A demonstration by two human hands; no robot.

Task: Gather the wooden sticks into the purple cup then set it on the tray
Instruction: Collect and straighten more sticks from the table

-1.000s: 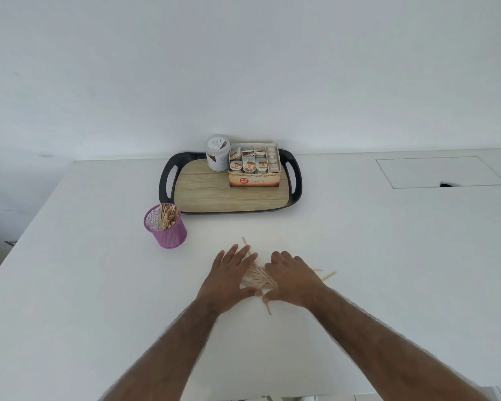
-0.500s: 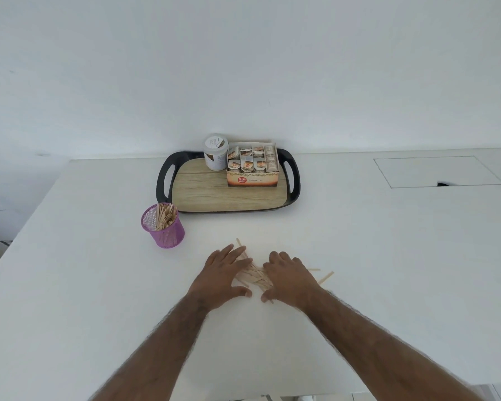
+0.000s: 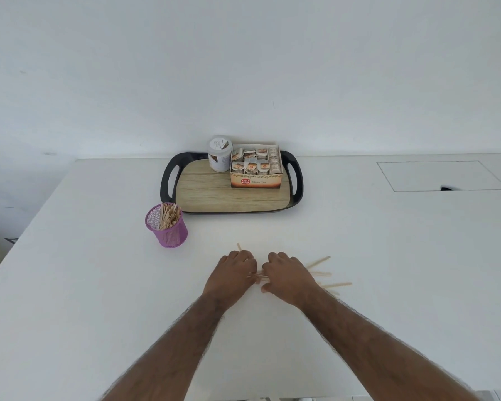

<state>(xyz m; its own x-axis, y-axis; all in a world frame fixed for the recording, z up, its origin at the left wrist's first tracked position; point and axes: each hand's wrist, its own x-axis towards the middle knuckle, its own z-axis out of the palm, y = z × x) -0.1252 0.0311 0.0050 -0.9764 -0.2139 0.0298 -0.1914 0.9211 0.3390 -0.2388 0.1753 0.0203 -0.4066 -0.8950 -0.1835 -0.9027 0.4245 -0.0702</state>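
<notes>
Hands nearly touching on white table (image 3: pixel 388 256): left hand (image 3: pixel 232 273) and right hand (image 3: pixel 287 277) each curl fingers round loose wooden sticks (image 3: pixel 337 284). Off left, purple mesh cup (image 3: pixel 168 231) holds more sticks, near tray (image 3: pixel 209 192).

Light: bright, even, diffuse
Shadows: faint, just under cup (image 3: pixel 168 231) and tray (image 3: pixel 168 180)
Distortion: wide-angle stretch toward lower corners
Blur: forearms (image 3: pixel 162 357) have smeared outlines

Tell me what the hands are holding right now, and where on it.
The loose wooden sticks on the table: left hand grips near their left ends, right hand around the middle.
</notes>
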